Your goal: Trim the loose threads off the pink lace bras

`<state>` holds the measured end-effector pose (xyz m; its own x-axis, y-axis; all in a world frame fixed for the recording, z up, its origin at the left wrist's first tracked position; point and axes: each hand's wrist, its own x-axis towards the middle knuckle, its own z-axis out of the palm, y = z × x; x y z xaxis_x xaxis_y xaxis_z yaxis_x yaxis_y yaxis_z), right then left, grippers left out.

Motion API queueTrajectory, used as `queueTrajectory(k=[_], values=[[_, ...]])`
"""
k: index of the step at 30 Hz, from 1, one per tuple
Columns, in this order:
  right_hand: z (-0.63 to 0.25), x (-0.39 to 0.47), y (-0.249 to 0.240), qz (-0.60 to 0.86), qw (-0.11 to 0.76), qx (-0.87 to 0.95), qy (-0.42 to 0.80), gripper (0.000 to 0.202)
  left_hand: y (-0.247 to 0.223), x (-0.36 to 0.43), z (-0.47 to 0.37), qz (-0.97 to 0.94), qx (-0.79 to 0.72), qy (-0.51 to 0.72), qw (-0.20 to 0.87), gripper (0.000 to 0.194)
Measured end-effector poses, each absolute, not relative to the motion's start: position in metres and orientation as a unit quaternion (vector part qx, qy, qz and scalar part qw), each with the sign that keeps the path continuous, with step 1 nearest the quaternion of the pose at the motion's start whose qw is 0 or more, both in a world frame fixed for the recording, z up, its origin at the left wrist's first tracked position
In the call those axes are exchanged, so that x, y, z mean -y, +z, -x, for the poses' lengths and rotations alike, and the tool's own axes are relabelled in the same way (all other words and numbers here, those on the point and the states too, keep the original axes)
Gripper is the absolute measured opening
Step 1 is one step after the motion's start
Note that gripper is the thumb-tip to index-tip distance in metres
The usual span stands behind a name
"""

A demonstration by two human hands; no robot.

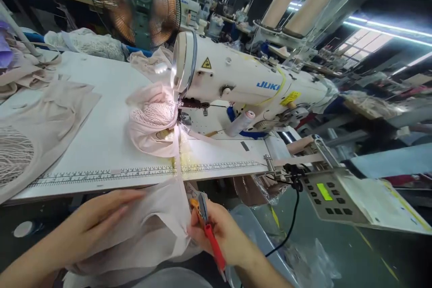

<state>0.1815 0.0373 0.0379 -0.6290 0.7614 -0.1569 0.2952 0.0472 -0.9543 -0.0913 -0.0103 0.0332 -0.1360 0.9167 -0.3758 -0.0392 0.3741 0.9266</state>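
My right hand (216, 229) is closed around a red-handled tool (214, 245) with a grey tip and an orange part, which looks like thread snips. Its fingertips also pinch the edge of a pale pink garment (141, 234) hanging over my lap. My left hand (97, 216) lies against the same garment with its fingers stretched out. A narrow band (177, 153) runs up from the garment over the table edge to the sewing machine (236, 69). At the needle area, bunched pink fabric with a lacy part (153, 119) sits under the lit machine head.
A measuring tape (128, 173) runs along the front of the white table (101, 144). Another pink garment (50, 121) lies at left. A fan (135, 4) stands behind; a thread spool (240, 123) and control panel (326, 195) are at right. A plastic bin (259, 234) sits below.
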Motion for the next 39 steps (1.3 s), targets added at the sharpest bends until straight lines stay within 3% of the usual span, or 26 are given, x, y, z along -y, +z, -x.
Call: queueTrajectory(k=[3,7,10,15,20,23,27,32,36,39], values=[[-0.183,-0.029,0.042,0.377,0.179,0.719,0.555,0.015,0.026,-0.027,0.046,-0.499,-0.563,0.385,0.534,0.033],[-0.194,-0.018,0.042,0.355,0.142,0.718,0.581,0.017,0.029,-0.043,0.021,-0.514,-0.521,0.38,0.566,0.004],[-0.196,-0.014,0.035,0.361,0.126,0.705,0.598,0.017,0.026,-0.023,0.037,-0.477,-0.501,0.353,0.63,0.02],[-0.182,-0.014,0.019,0.377,0.159,0.694,0.592,0.021,0.009,0.026,0.06,-0.29,-0.471,0.346,0.757,0.027],[-0.174,-0.011,0.008,0.286,0.274,0.692,0.604,0.02,0.005,0.036,0.048,-0.444,-0.523,0.336,0.645,0.025],[-0.179,-0.008,0.005,0.235,0.283,0.705,0.606,0.021,0.006,0.029,0.042,-0.476,-0.534,0.309,0.626,0.022],[-0.194,-0.014,0.012,0.223,0.184,0.733,0.615,0.029,0.003,0.025,0.039,-0.469,-0.494,0.271,0.681,0.021],[-0.205,-0.054,0.021,0.245,-0.011,0.815,0.524,0.067,0.0,0.027,0.035,-0.47,-0.51,0.305,0.652,0.024],[-0.202,-0.086,0.022,0.229,-0.185,0.842,0.451,0.064,0.0,0.028,0.033,-0.463,-0.525,0.305,0.646,0.025],[-0.194,-0.097,0.027,0.213,-0.24,0.846,0.425,0.053,-0.002,0.029,0.034,-0.463,-0.534,0.305,0.638,0.024]])
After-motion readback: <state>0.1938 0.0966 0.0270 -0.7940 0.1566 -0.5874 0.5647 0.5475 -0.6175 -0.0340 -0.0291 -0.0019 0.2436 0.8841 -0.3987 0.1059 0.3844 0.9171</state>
